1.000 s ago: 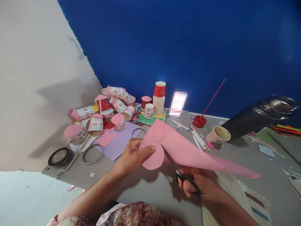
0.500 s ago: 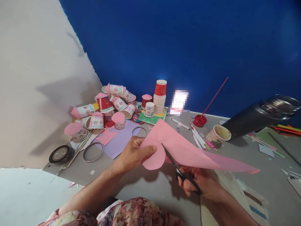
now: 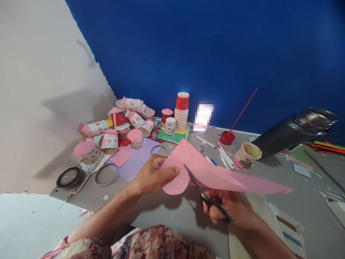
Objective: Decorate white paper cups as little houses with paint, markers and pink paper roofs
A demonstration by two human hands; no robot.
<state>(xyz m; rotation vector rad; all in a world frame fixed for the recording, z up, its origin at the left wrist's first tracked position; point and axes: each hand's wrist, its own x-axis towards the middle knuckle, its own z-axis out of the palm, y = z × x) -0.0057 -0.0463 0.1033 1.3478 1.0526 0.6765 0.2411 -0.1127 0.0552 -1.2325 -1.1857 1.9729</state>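
A sheet of pink paper (image 3: 205,169) is held up over the table, its long tail reaching to the right. My left hand (image 3: 153,174) pinches it at the left, thumb on top. Below that thumb the paper has a rounded, cut edge. My right hand (image 3: 229,208) has its fingers through the handles of black-handled scissors (image 3: 196,183). The blades lie against the pink paper, beside the rounded part, tips pointing up and left. The fingers of my left hand behind the paper are hidden.
Decorated paper cups (image 3: 118,120) pile up at the back left. A cup stack (image 3: 182,113) stands on a green pad (image 3: 172,137). Rolls of tape (image 3: 70,177), markers (image 3: 225,156), a red dish (image 3: 226,138), a patterned cup (image 3: 247,152) and a dark flask (image 3: 291,135) lie or stand around.
The scissors' tips have shifted very slightly up and left along the rounded edge. The paper's right tail has moved a little left and up. Both hands keep their hold.
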